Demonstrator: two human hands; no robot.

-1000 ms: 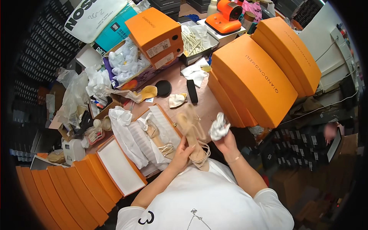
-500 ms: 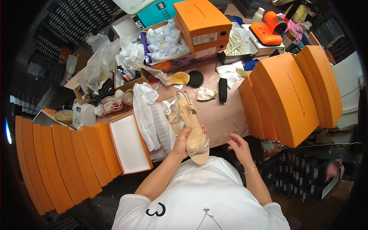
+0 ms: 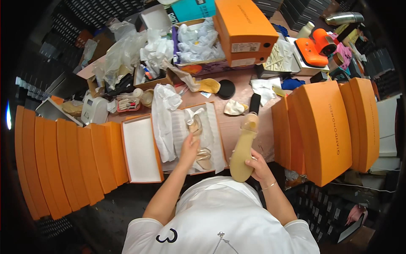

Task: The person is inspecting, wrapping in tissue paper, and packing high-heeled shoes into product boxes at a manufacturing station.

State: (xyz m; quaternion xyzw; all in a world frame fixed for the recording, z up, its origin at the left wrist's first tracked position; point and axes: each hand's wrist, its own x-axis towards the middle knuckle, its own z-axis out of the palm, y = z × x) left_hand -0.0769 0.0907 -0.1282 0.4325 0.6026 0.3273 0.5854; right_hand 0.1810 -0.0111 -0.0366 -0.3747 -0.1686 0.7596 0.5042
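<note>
My right hand [image 3: 257, 166] grips a beige sandal [image 3: 243, 148] by its side, with the plain tan sole turned up and the heel pointing away from me. A second sandal [image 3: 204, 157], with thin metallic straps over the toe, lies in the open shoe box [image 3: 219, 134] on white tissue. My left hand [image 3: 190, 147] is at the middle of that sandal, its fingers closed around the narrow part; the fingertips are partly hidden. White tissue [image 3: 167, 101] spills over the box's left side, beside the box lid [image 3: 140, 148], which shows its white inside.
A row of orange boxes [image 3: 67, 165] stands on the left, and more orange boxes [image 3: 323, 127] on the right. Behind are a black brush-like block [image 3: 255, 103], a round black tin [image 3: 226, 89], cloths [image 3: 265, 90], an orange device [image 3: 312, 51] and a carton of plastic bags [image 3: 198, 42].
The sandal in my left hand has passed to my right hand and been turned sole up. My left hand has moved to the other sandal in the box. The view has shifted.
</note>
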